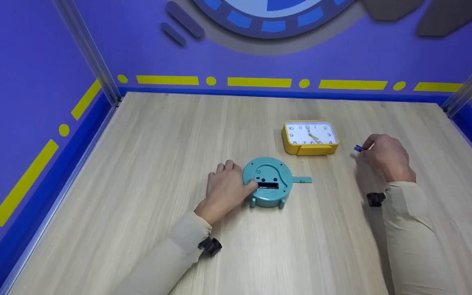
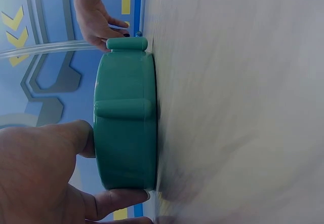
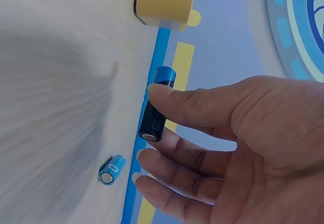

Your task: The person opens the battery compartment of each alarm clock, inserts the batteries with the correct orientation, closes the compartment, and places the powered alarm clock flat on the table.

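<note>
Blue-purple wall panels with yellow markings [image 1: 27, 53] enclose a pale wood-grain tabletop [image 1: 158, 135]. Landmark: round teal plastic clock [image 1: 269, 174], on the tabletop, back face up, dark rectangular slot [image 1: 268, 185] exposed. Left hand [image 1: 228, 182] grips its left edge, thumb on the back face. Flat teal strip [image 1: 302, 180]: at the clock's right side. Rectangular yellow clock [image 1: 310, 137]: beyond it, rightward. Right hand [image 1: 387, 157], well right of it, pinches a black-and-blue cylindrical battery [image 3: 154, 112]. Light-blue cylindrical battery [image 3: 111, 170]: on the tabletop, also right of the landmark.

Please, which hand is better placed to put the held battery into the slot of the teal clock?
Probably the right hand: it pinches the battery. The left hand grips the teal clock, so it could keep the slot steady.
</note>
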The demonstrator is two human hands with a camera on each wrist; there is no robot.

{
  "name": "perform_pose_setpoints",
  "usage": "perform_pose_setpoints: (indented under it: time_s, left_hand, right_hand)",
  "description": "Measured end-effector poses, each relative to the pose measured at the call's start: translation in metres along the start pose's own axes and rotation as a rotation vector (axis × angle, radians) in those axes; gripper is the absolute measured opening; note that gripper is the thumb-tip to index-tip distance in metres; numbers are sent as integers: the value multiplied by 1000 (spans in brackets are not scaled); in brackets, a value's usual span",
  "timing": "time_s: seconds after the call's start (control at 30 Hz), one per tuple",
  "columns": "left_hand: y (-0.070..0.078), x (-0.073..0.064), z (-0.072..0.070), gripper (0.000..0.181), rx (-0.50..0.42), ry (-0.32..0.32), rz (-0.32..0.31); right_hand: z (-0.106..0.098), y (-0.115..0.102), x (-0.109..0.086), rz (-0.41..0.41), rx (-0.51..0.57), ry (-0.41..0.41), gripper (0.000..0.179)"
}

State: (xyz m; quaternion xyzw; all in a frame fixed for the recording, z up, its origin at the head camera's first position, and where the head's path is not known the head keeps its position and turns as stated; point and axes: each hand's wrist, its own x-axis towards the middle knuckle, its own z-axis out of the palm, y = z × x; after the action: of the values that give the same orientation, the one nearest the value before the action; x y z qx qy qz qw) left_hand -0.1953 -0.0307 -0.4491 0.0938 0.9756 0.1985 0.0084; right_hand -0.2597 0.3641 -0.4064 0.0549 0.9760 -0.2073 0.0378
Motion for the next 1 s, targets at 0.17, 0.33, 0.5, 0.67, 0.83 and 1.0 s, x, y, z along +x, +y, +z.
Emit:
perform_pose_setpoints:
  time_s: [0.17, 0.33, 0.5, 0.67, 0.83, 1.0]
  left_hand:
    - [0, 0, 0, 43, -8, -5, -4]
    - [0, 0, -1, 40, -19, -4, 2]
    - [0, 0, 0, 39, -16, -11, 0]
    - [0, 1, 0, 42, -7, -14, -5]
    - [1, 1, -1, 44, -12, -17, -2]
    - [1, 0, -2, 45, -14, -16, 2]
  right_hand:
    - [-1, -6, -1, -8, -2, 3, 23]
    - [-3, -13, -4, -28, 3, 20, 22]
    - [-3, -18, -5, -44, -3, 24, 23]
    - [-2, -23, -5, -56, -15, 16, 22]
    - [-2, -26, -5, -78, -26, 26, 23]
    - [0, -29, -6, -90, -39, 27, 24]
